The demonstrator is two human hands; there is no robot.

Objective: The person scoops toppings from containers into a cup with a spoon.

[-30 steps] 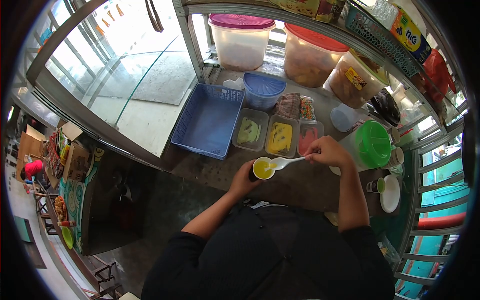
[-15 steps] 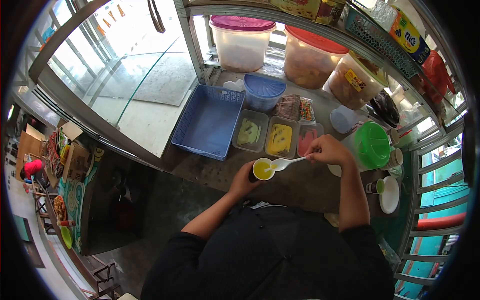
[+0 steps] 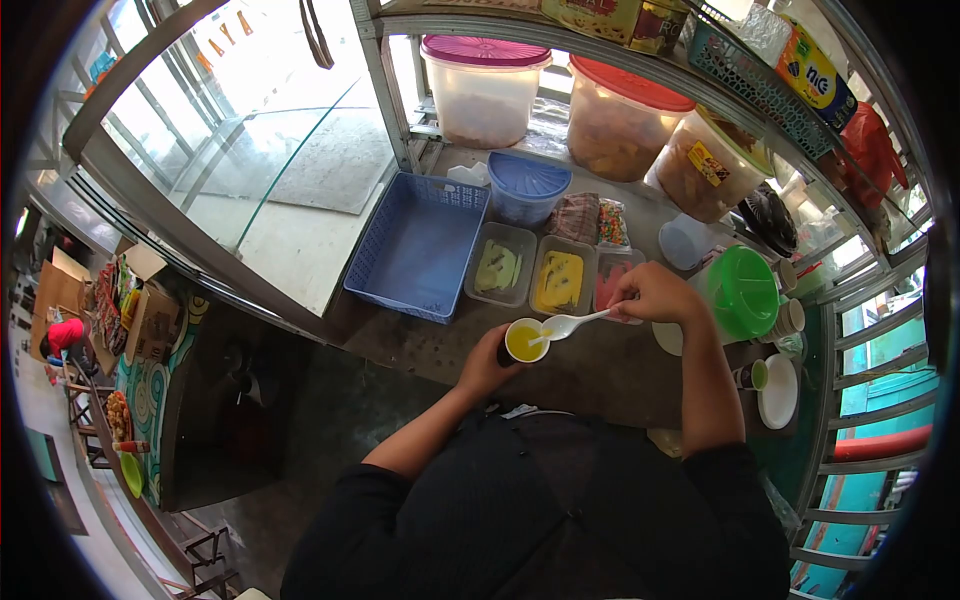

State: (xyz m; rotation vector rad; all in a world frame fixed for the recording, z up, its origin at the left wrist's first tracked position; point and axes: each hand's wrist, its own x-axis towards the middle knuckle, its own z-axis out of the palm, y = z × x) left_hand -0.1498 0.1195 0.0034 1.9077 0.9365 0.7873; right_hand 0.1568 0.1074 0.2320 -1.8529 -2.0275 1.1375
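Note:
A paper cup (image 3: 514,352) with yellow contents sits in the grip of my left hand (image 3: 486,366), held close over the counter's front edge. Between the fingers of my right hand (image 3: 655,297) is the handle of a white plastic spoon (image 3: 574,322). Its bowl overlaps the cup's right rim, with some pale yellow stuff at the tip. Just beyond the cup stand three clear tubs: one with pale green contents (image 3: 498,268), one with yellow contents (image 3: 561,281), and one with pink contents (image 3: 607,284), partly hidden by my right hand.
A blue plastic basket (image 3: 408,300) stands left of the tubs. Right of my right arm are a green-lidded container (image 3: 748,290), stacked cups (image 3: 789,318) and a white plate (image 3: 779,392). Large lidded tubs line the back under a shelf. A person in red (image 3: 66,338) is far left.
My right hand has shifted very slightly left and up with the spoon. My left hand and the cup stay almost in place.

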